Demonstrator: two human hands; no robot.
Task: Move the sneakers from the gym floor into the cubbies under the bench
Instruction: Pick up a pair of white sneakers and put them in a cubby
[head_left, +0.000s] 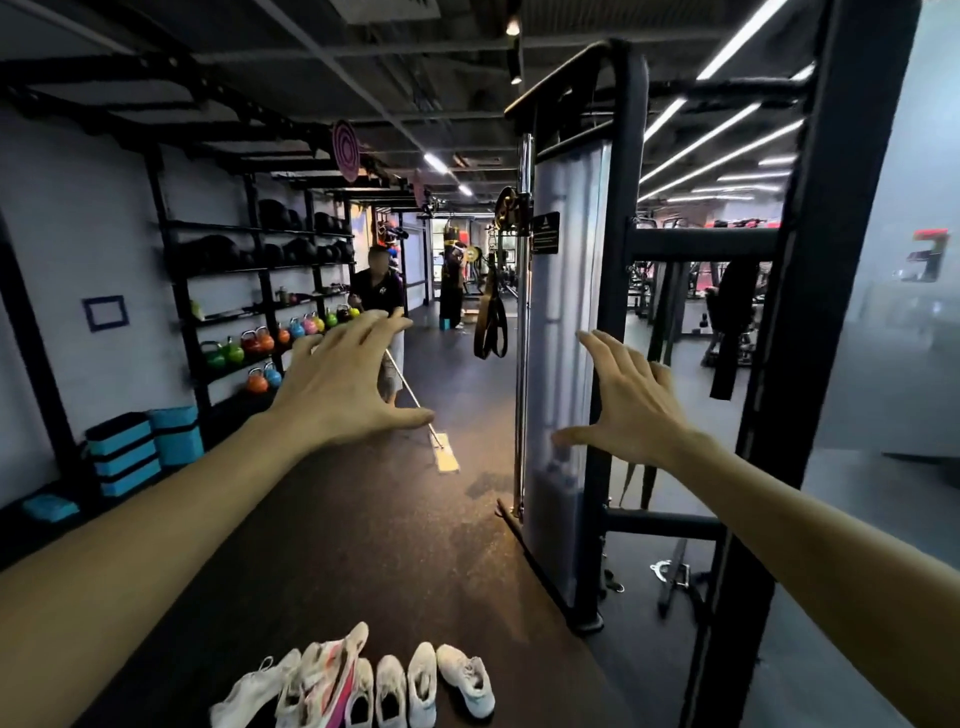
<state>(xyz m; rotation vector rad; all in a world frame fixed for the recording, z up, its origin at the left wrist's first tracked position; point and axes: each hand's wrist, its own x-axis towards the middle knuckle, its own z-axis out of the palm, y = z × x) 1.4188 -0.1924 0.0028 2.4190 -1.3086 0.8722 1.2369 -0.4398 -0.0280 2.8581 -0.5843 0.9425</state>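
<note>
Both bare forearms reach forward from the camera, the left hand (340, 384) and the right hand (631, 402) held in the air with each grip spread, fingers straight, holding nothing. Dark gym floor (363, 530) stretches ahead past a cable machine (563, 332) on the right. Below the hands, the sneakers (363, 686) lie in a row on the floor at the bottom edge

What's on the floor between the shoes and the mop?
Nothing: in the head view, only bare dark floor separates the sneakers from the mop.
</note>
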